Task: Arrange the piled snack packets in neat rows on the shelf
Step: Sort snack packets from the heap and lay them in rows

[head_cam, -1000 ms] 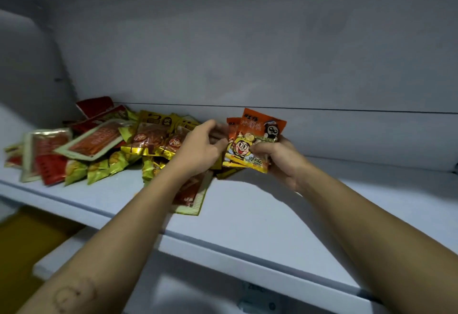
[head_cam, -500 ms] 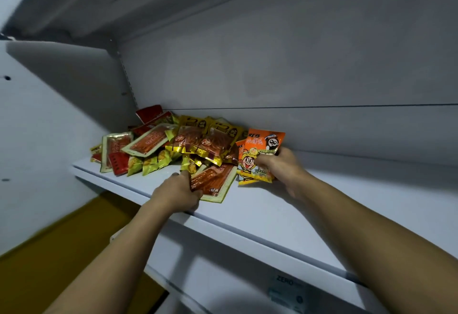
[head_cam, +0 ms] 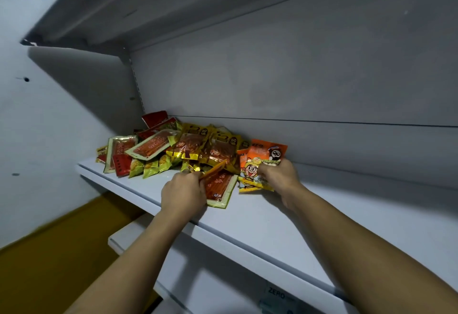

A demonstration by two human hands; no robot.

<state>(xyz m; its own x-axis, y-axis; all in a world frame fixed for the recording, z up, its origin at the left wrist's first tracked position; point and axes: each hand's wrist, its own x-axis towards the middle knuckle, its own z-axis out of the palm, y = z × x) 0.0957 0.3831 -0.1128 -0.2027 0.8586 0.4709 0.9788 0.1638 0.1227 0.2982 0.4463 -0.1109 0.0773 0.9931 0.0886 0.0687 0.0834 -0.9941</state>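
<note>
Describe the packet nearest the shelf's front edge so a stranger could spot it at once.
On the white shelf, find the snack pile and its front right corner. There, against the left hand, one packet lies flat, nearest the shelf's edge: red contents framed by a pale gold border.

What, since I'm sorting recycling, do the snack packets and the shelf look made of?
The snack packets look like thin glossy plastic film, some gold foil-faced: creases and highlights show. The shelf seems painted sheet metal, matt grey: thin folded front edge.
</note>
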